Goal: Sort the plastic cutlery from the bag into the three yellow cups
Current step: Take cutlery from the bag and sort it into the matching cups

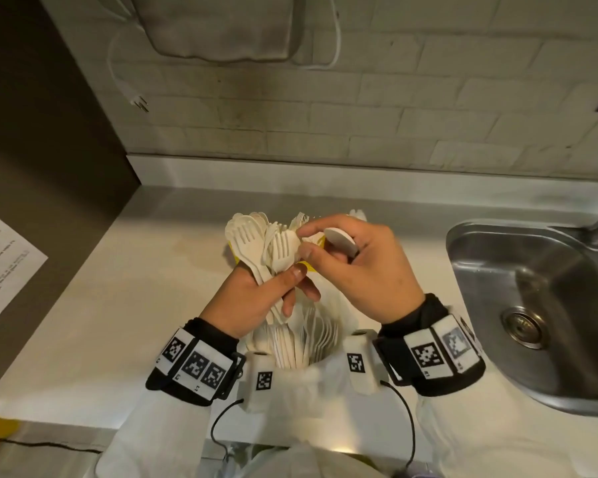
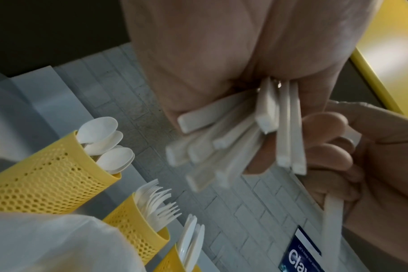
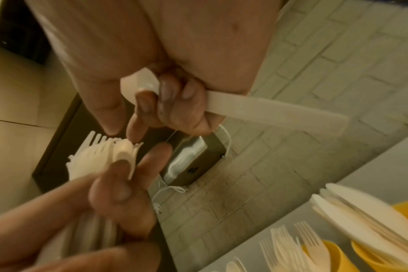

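My left hand [image 1: 256,291] grips a bundle of white plastic cutlery [image 1: 273,257], mostly forks, by the handles [image 2: 233,139]. My right hand [image 1: 359,263] holds a white spoon [image 1: 340,241] in its curled fingers, the handle [image 3: 268,108] sticking out sideways. Its thumb and forefinger touch the top of the bundle [image 3: 121,152]. Three yellow mesh cups stand behind the hands: one with spoons [image 2: 47,176], one with forks [image 2: 138,233], one with knives [image 2: 170,261]. In the head view only slivers of yellow [image 1: 235,258] show. The white bag [image 1: 311,377] lies below my wrists with more cutlery inside.
A steel sink [image 1: 532,305] is sunk in the counter at the right. A printed sheet [image 1: 0,263] lies at the left, beside a dark panel. A brick wall runs close behind the cups, with a plug [image 1: 137,100] hanging on a cord.
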